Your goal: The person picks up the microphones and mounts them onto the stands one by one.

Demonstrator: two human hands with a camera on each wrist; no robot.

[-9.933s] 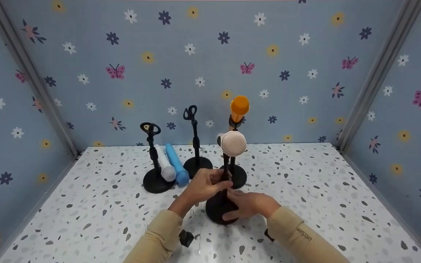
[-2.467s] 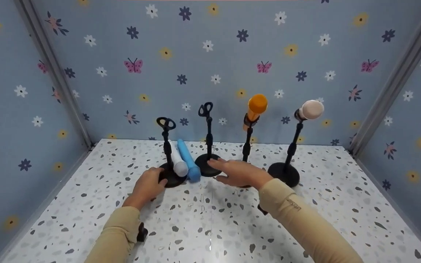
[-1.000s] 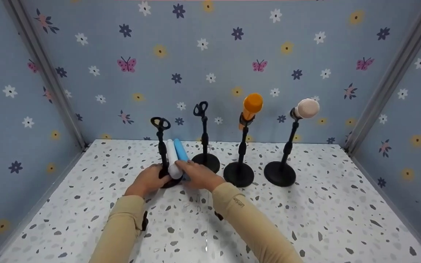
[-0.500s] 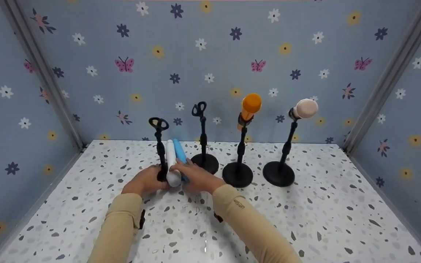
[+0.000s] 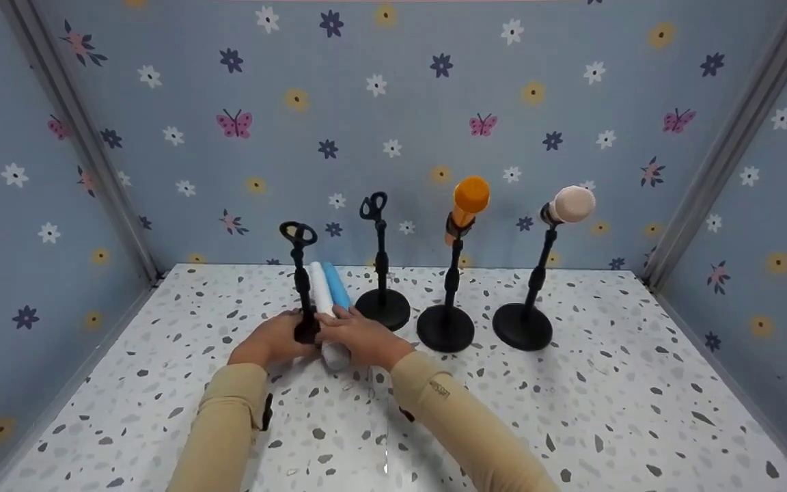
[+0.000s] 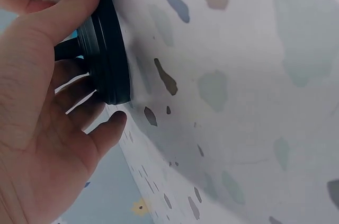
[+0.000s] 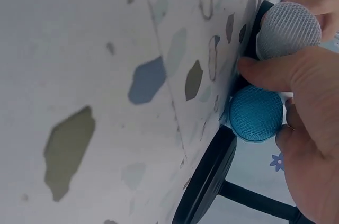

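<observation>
Four black microphone stands stand on the speckled table. My left hand (image 5: 274,339) grips the round base (image 6: 103,44) of the leftmost stand (image 5: 302,280), thumb over its rim. Beside that stand lie a white microphone (image 5: 322,287) and a blue microphone (image 5: 336,285), grilles towards me. My right hand (image 5: 366,338) holds the white microphone near its grille (image 7: 290,29), fingers across it. In the right wrist view its thumb passes between the two grilles, and other fingertips sit beside the blue grille (image 7: 256,114). The second stand (image 5: 382,273) has a bare clip.
An orange microphone (image 5: 471,195) sits in the clip of the third stand (image 5: 446,329). A pale pink microphone (image 5: 574,203) tops the rightmost stand (image 5: 523,328). A flowered wall (image 5: 393,102) rises behind the table (image 5: 612,383).
The pale pink microphone's stand went to the far right. My hands then came to the leftmost stand and loose microphones. In the last half second the white microphone slid towards me.
</observation>
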